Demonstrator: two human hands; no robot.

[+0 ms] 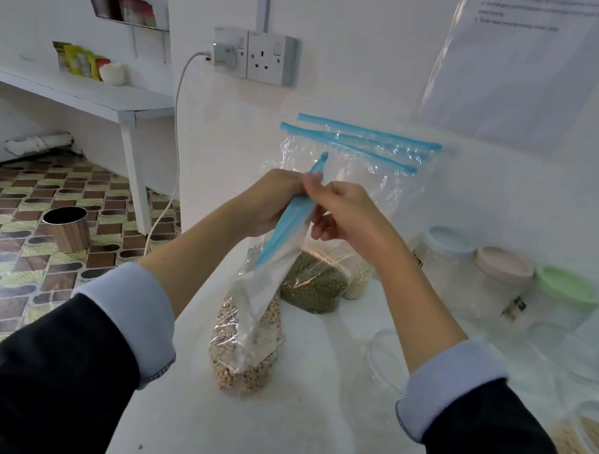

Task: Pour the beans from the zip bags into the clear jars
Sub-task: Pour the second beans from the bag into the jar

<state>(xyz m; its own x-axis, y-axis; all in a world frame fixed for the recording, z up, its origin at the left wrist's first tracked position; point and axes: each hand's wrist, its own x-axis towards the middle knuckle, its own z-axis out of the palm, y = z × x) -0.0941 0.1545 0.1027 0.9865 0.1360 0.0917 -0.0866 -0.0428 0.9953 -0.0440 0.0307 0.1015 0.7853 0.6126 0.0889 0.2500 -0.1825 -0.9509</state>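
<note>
Clear: three zip bags, three lidded jars

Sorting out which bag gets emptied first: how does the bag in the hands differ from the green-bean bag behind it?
The held bag contains pale tan beans; the green-bean bag contains dark green ones. The left hand and right hand both pinch the held bag's blue zip strip, while nothing touches the green-bean bag. The held bag stands nearer the person; the green-bean bag sits back by the wall. Both are clear zip bags on the white counter.
</note>
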